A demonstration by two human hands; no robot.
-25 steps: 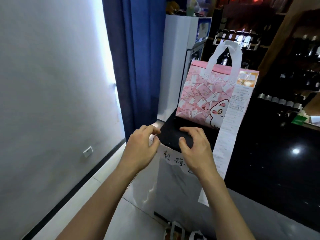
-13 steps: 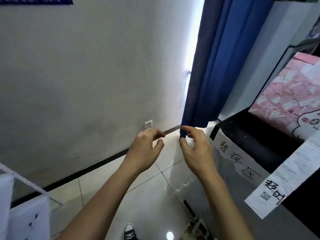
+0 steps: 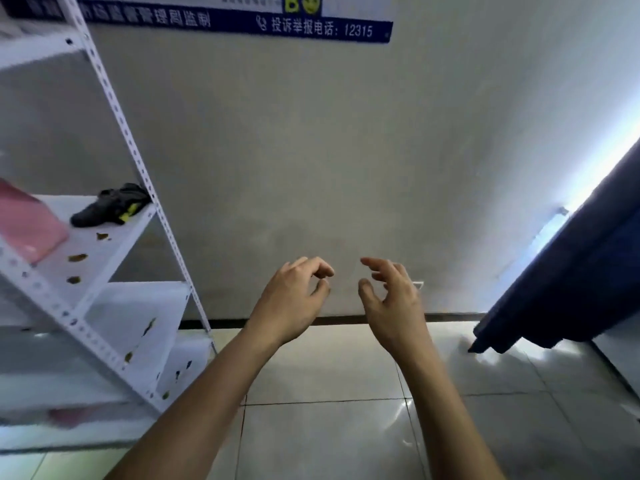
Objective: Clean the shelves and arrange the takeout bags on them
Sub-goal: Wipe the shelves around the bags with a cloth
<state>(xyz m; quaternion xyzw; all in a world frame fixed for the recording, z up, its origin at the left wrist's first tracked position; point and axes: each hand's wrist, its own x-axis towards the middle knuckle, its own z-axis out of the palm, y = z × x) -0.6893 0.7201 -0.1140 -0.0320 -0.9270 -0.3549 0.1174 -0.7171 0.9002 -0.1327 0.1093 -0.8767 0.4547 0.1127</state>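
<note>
We record, at centre, our left hand [image 3: 294,299] raised in front of the grey wall [image 3: 346,150], fingers loosely curled with the thumb near the forefinger, holding nothing. Just beside it, apart by a small gap, our right hand [image 3: 391,299] is likewise raised, fingers relaxed and slightly bent, also holding nothing; neither hand touches the other or any object. At left stands the white metal shelving unit [image 3: 104,98], its perforated upright slanting across the view, with several tiers visible. On the middle shelf [image 3: 100,251] we note a dark cloth with yellow patches [image 3: 110,206] lying at the far end by the upright, and a pink item [image 3: 24,223], blurred and cut by the frame edge, which looks like a takeout bag, though we cannot tell for certain. Small brownish scraps [image 3: 78,258] lie scattered on that same shelf, well apart from the cloth, and further scraps show on the lower shelf [image 3: 138,317]. Near the bottom tier a second pinkish shape [image 3: 65,415] appears, too blurred to identify. Along the top of the wall runs a blue sign strip [image 3: 311,27] with white characters and the number 12315. At right hangs a dark blue curtain [image 3: 571,289], its hem just above the pale tiled floor [image 3: 329,427], with bright light showing along its upper edge. A dark skirting line [image 3: 450,317] joins wall to floor behind the hands.
</note>
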